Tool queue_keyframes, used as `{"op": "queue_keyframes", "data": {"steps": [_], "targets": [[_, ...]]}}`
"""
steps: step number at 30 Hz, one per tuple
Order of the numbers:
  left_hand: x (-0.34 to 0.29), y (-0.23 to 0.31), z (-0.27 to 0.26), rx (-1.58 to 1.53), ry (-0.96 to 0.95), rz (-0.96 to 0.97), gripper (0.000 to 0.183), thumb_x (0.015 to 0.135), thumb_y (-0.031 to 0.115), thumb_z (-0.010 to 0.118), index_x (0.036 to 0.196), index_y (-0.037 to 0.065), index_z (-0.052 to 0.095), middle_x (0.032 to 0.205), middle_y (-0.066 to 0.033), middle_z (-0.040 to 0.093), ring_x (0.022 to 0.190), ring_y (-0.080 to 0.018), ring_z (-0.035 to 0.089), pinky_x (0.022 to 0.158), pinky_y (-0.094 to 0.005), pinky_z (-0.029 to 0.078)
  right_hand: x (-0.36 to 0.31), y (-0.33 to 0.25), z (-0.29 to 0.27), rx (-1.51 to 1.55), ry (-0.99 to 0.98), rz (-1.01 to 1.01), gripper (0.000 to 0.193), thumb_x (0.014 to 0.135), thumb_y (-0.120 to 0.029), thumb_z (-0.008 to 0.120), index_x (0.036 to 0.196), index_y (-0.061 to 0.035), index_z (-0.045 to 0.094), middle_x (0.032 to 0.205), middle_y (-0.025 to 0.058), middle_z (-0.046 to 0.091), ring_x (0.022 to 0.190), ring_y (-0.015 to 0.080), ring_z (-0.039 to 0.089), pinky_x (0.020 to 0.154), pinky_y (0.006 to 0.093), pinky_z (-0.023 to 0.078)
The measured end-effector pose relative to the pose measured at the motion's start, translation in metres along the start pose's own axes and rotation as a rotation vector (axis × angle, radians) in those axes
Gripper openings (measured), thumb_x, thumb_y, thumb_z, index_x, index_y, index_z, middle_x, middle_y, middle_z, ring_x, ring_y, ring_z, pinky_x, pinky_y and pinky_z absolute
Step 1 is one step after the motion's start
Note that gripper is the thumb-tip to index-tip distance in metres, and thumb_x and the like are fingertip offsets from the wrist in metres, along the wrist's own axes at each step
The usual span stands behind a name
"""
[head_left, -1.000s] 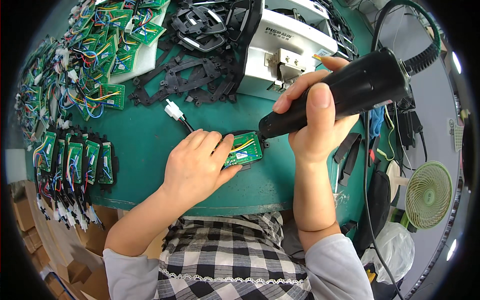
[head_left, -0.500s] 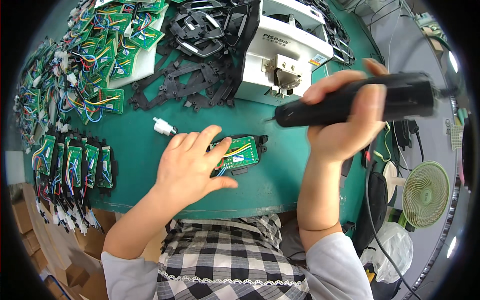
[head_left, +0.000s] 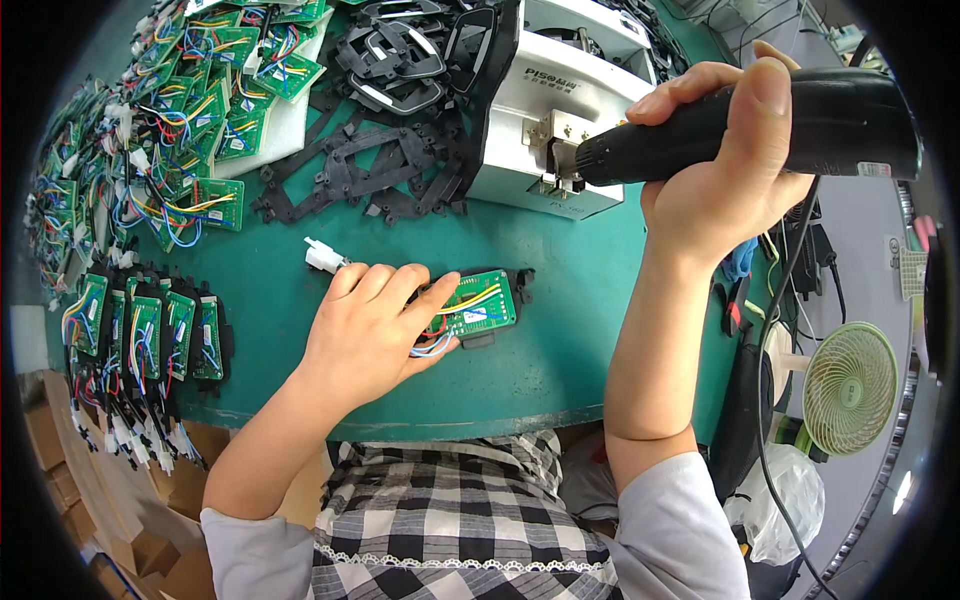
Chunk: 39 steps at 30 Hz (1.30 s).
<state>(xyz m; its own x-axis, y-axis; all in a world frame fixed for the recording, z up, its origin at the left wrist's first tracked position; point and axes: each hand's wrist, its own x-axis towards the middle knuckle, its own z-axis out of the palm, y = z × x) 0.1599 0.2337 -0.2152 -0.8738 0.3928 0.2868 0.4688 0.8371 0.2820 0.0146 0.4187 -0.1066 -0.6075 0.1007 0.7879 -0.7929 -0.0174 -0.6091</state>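
I have the left hand [head_left: 365, 325] partly curled, index finger and thumb spanning the near end of a green circuit board [head_left: 485, 305]; how firmly it grips I cannot tell. The board lies just right of that hand's fingers, seated on a black plastic bracket [head_left: 525, 283], with yellow, red and blue wires running back toward the palm. A white connector [head_left: 323, 256] pokes out just beyond the knuckles, on their left.

My right hand [head_left: 725, 205] is wrapped round a black powered driver [head_left: 845, 120], fingers over the top and thumb along the near side. Left of this hand, the driver's nose points at the metal fitting on the front of a white machine [head_left: 510, 175]; from here I cannot make out whether the two touch.

Well left of the left hand I see a row of wired boards [head_left: 147, 325], and beyond it, farther from the wearer, a heap of more boards [head_left: 215, 115]. Straight ahead of the left hand lie black plastic frames [head_left: 385, 165]. Right of the right forearm stands a pale green fan [head_left: 850, 390]
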Motion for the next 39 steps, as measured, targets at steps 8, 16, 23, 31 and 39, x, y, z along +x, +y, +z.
{"op": "queue_keyframes", "data": {"steps": [8,16,23,31,39], "targets": [[0.002,-0.004,0.006,-0.023,0.043,-0.051,0.055,0.07,0.03,0.078,0.118,0.008,0.063,0.098,-0.0039,0.055,0.086,-0.0223,0.053,0.08,-0.0363,0.04,-0.051,-0.019,-0.022,-0.004,-0.216,0.236,0.062,0.089,-0.042,0.057,0.123,0.0052,0.037,0.069,0.0133,0.054,0.049,0.0203,0.054,0.046,0.0338,0.05],[0.001,-0.003,0.006,-0.013,0.035,-0.047,0.054,0.07,0.029,0.078,0.118,0.008,0.063,0.098,-0.0031,0.055,0.086,-0.0215,0.053,0.081,-0.0359,0.04,-0.075,-0.02,-0.014,0.163,-0.047,0.354,0.055,0.084,-0.028,0.067,0.114,0.0109,0.042,0.063,0.0077,0.059,0.048,0.0122,0.055,0.049,0.0239,0.045],[0.0,-0.003,0.005,-0.018,0.017,-0.066,0.055,0.07,0.027,0.077,0.12,0.01,0.063,0.1,-0.0028,0.055,0.086,-0.0212,0.052,0.078,-0.0357,0.04,-0.086,-0.02,-0.014,0.269,-0.098,0.306,0.055,0.082,-0.028,0.07,0.113,0.0092,0.043,0.064,0.0093,0.059,0.049,0.011,0.054,0.046,0.0214,0.043],[0.002,-0.004,0.003,-0.044,-0.027,-0.049,0.058,0.067,0.024,0.078,0.121,0.009,0.061,0.101,-0.0043,0.055,0.088,-0.0222,0.052,0.075,-0.036,0.04,-0.082,-0.022,-0.02,0.101,-0.194,0.378,0.071,0.085,-0.047,0.064,0.124,0.0049,0.035,0.067,0.0134,0.055,0.047,0.0199,0.055,0.047,0.0317,0.051],[0.002,-0.006,0.006,-0.296,0.069,-0.11,0.06,0.058,0.018,0.083,0.11,0.004,0.057,0.108,-0.0112,0.057,0.095,-0.0299,0.058,0.082,-0.0398,0.049,0.004,-0.012,-0.02,0.019,-0.022,0.033,0.054,0.09,-0.043,0.056,0.116,0.0024,0.042,0.069,0.016,0.058,0.05,0.0248,0.056,0.051,0.0382,0.051]]}}
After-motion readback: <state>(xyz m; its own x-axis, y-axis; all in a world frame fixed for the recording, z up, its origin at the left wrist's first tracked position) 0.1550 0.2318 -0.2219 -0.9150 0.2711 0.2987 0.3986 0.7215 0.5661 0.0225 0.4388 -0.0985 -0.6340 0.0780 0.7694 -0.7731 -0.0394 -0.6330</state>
